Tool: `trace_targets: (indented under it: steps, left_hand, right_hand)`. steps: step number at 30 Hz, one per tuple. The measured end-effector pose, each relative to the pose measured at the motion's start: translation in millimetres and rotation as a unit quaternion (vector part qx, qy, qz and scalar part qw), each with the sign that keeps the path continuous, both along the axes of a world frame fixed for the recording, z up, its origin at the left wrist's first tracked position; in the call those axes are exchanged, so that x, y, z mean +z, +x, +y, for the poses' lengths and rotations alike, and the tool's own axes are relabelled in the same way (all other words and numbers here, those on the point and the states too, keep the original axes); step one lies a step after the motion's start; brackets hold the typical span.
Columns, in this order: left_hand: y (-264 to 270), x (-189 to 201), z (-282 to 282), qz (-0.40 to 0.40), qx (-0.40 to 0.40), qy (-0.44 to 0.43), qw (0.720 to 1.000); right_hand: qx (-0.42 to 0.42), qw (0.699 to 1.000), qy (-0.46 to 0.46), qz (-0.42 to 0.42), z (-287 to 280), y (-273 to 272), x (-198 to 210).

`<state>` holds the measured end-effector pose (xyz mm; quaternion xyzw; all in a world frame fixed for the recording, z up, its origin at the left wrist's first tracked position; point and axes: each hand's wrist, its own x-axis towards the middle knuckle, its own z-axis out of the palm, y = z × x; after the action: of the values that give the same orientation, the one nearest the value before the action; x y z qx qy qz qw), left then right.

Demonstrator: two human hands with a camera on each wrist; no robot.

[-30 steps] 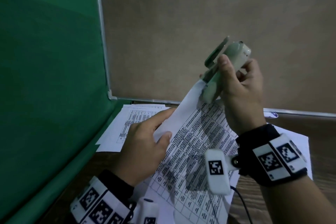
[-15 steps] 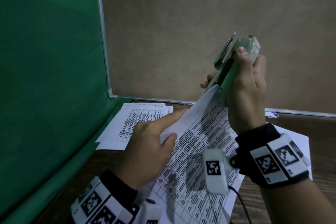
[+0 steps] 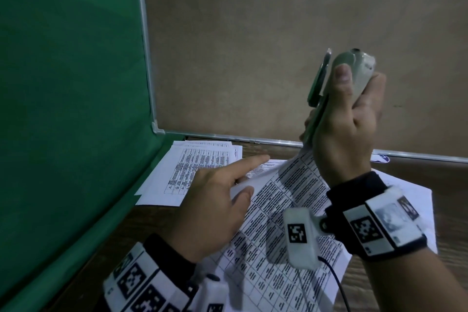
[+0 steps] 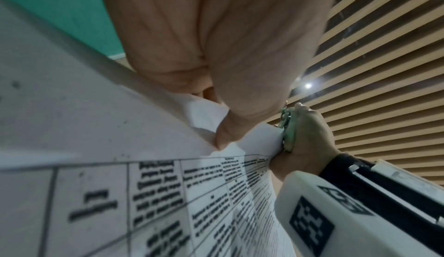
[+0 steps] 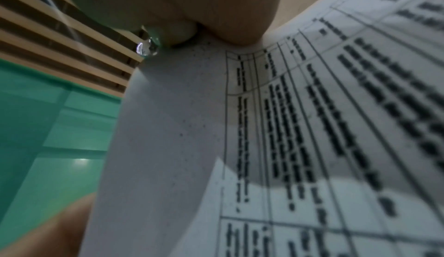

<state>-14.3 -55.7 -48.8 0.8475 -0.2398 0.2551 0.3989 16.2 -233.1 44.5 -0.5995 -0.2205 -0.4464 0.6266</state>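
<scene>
My right hand (image 3: 349, 132) grips a pale green stapler (image 3: 359, 71), held upright above the table. Its lower end bites the top corner of the printed table sheets (image 3: 286, 210), which rise from the table to meet it. In the left wrist view the stapler (image 4: 288, 134) sits on the corner of the sheets (image 4: 168, 185). My left hand (image 3: 215, 200) pinches the sheets' left edge between thumb and fingers, with its index finger pointing out straight. The right wrist view shows the stapler's tip (image 5: 177, 33) against the sheets (image 5: 300, 128).
A second stack of printed sheets (image 3: 197, 167) lies at the back left of the wooden table (image 3: 157, 223). A green board (image 3: 63, 83) stands on the left, and a brown board (image 3: 278, 33) with a metal frame closes the back. A black cable (image 3: 339, 286) hangs from my right wrist.
My right hand has carried the stapler to the right, and the sheets' corner has followed. My left index finger has stretched out further along the paper.
</scene>
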Motion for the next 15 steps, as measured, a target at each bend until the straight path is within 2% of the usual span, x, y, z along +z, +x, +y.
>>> trace_targets:
  steps: [3, 5, 8, 10, 12, 15]
  left_hand:
    - [-1, 0, 2, 0.097, -0.025, 0.025, 0.995]
    - [0, -4, 6, 0.189, -0.069, 0.049, 0.978]
    - [8, -10, 16, 0.244, -0.059, 0.081, 0.965]
    - [18, -15, 26, 0.253, -0.026, 0.034, 0.966]
    - [28, -17, 36, 0.262, -0.005, -0.055, 0.964]
    - [44, -23, 55, 0.225, 0.063, -0.118, 0.965]
  right_hand:
    - [-0.01, 1.0, 0.0, -0.008, 0, 1, 0]
    - [-0.009, 1.0, 0.016, -0.022, -1, 2, 0]
    - [-0.013, 0.996, 0.087, -0.025, -5, 4, 3]
    - [-0.011, 0.991, 0.132, -0.024, -13, 5, 5]
    - [-0.006, 0.99, 0.144, 0.002, -22, 9, 4]
    - [0.015, 0.985, 0.139, 0.103, -39, 20, -17]
